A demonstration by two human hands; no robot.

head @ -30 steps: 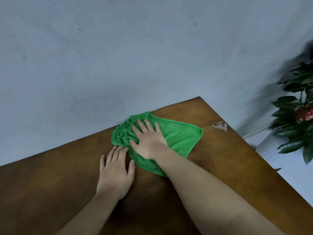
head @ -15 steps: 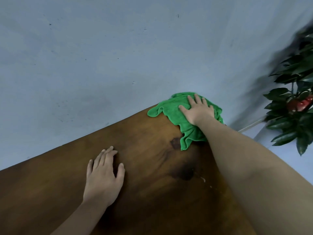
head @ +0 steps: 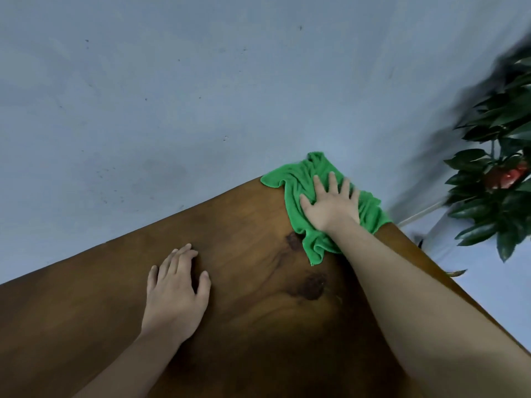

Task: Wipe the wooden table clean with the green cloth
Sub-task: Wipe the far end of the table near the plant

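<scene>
on my feed, the right hand (head: 330, 203) lies flat, fingers spread, pressing the green cloth (head: 297, 185) onto the far corner of the wooden table (head: 94, 326). it pins the cloth without gripping it. the left hand (head: 175, 291) rests palm down on bare wood, fingers straight and close together, holding nothing. the two hands are well apart.

the cloth is bunched under the palm, and its far folds seem to hang past the table's edge against the grey wall (head: 172, 96). that is where i see the risk: with nothing curled round the cloth, one more push outward could send it off the corner, and the hand after it. a wide swing to the right could also brush the leafy plant (head: 500, 196) standing near that side. two dark marks (head: 311, 285) sit on the wood between the hands. i cannot tell whether they are dirt, damp or grain, and if they are dirt, a stroke that keeps to the corner would miss them.

a second ago the cloth lay nearer the middle, just beside the left hand, and a pale smear showed at the right edge — now the cloth covers that corner and the smear is out of sight. since the half-second frame little has shifted, and the left hand has stayed planted throughout.
</scene>
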